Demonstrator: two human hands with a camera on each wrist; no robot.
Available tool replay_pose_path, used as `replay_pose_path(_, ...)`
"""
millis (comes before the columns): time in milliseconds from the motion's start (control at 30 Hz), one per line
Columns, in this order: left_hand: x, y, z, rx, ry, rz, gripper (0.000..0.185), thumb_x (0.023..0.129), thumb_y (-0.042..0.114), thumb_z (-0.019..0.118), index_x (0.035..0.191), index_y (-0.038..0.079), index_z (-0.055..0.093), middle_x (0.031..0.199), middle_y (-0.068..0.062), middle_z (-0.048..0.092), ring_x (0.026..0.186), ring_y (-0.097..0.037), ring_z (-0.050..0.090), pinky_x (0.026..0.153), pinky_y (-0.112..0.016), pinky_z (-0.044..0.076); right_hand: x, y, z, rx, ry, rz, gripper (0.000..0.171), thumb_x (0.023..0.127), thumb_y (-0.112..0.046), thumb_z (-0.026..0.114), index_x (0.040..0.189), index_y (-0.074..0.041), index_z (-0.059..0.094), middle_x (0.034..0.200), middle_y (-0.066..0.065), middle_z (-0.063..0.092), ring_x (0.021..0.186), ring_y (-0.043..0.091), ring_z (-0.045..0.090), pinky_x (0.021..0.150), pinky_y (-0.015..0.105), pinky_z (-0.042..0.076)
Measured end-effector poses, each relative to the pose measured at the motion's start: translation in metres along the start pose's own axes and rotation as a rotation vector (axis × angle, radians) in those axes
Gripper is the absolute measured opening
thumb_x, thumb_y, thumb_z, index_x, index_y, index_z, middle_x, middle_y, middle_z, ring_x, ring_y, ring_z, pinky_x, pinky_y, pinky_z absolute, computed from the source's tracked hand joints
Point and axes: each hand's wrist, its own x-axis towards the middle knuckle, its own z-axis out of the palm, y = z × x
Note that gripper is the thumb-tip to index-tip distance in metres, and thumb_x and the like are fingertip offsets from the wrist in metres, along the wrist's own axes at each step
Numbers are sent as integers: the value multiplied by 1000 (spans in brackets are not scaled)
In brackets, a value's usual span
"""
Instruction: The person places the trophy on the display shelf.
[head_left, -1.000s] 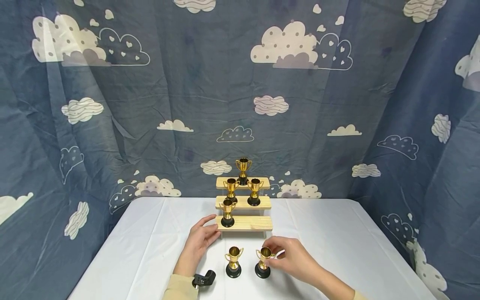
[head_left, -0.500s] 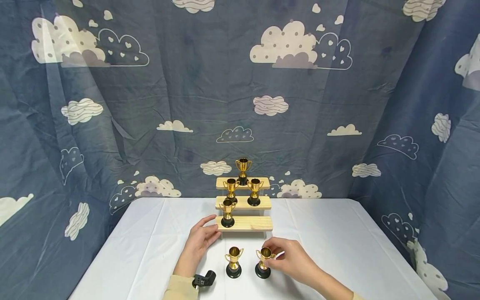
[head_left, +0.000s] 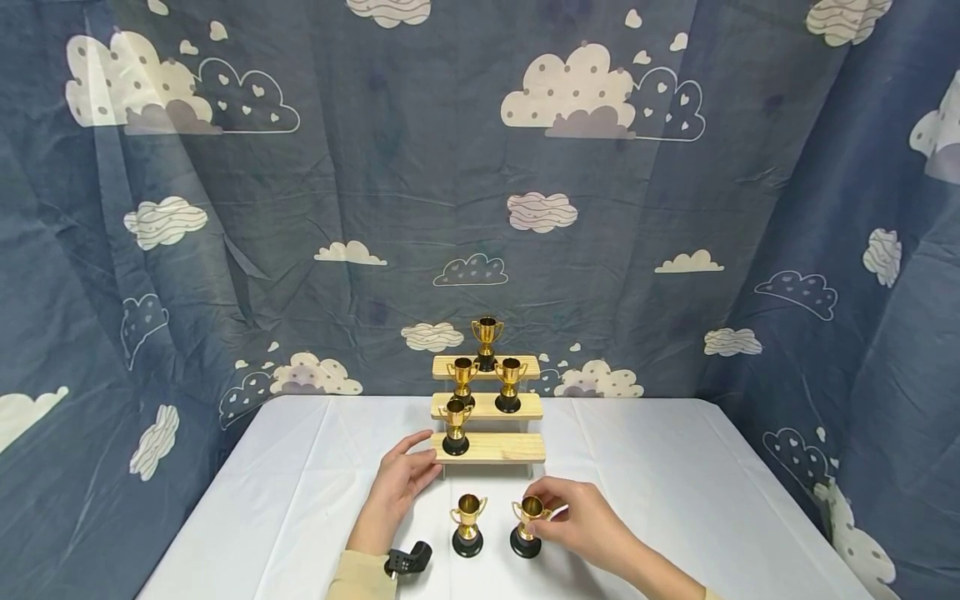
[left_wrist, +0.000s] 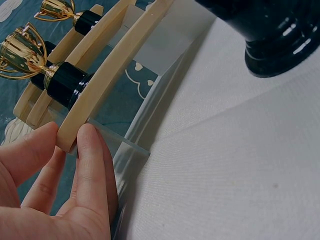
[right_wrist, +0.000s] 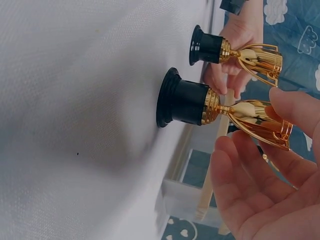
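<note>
A three-step wooden stand (head_left: 517,447) stands at the middle of the white table (head_left: 300,500). One gold trophy (head_left: 487,341) is on its top step, two are on the middle step (head_left: 509,383), and one (head_left: 455,426) is on the lowest. My left hand (head_left: 401,482) pinches the left end of the lowest step (left_wrist: 75,120) between thumb and forefinger (left_wrist: 92,165). Two more trophies stand on the cloth in front: a left one (head_left: 468,523) that is free, and a right one (head_left: 527,525). My right hand (head_left: 581,518) holds that right trophy (right_wrist: 195,102) by its cup, base on the table.
A blue cloud-print curtain (head_left: 675,208) hangs behind and beside the table. A black camera mount (head_left: 408,558) sits at my left wrist. White cloth lies bare left and right of the stand. The free trophy's black base (left_wrist: 275,50) is close to my left hand.
</note>
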Motion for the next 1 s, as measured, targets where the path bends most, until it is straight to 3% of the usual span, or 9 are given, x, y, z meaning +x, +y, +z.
replay_pose_path(267, 2, -1, 0, 6, 0, 4, 52, 90, -5, 64, 141, -1, 53, 112, -20, 60, 91, -19, 67, 87, -34, 59, 0, 1, 0, 5, 2, -2, 25, 82, -28, 84, 103, -22, 71, 91, -12, 69, 84, 11, 66, 69, 27, 59)
replay_pose_path(800, -1, 2, 0, 4, -31, 7, 54, 91, -5, 65, 143, -1, 51, 106, -18, 61, 88, -19, 68, 90, -35, 58, 0, 0, -1, 21, 40, 13, 27, 83, -24, 83, 107, -17, 72, 93, -12, 70, 86, 15, 67, 71, 30, 60)
replay_pose_path(1000, 0, 1, 0, 5, -14, 1, 53, 91, -5, 64, 142, -1, 52, 110, -19, 59, 90, -19, 67, 89, -35, 58, 1, -3, -2, 34, 55, 23, 29, 82, -26, 84, 107, -17, 73, 94, -9, 70, 87, 17, 67, 71, 30, 59)
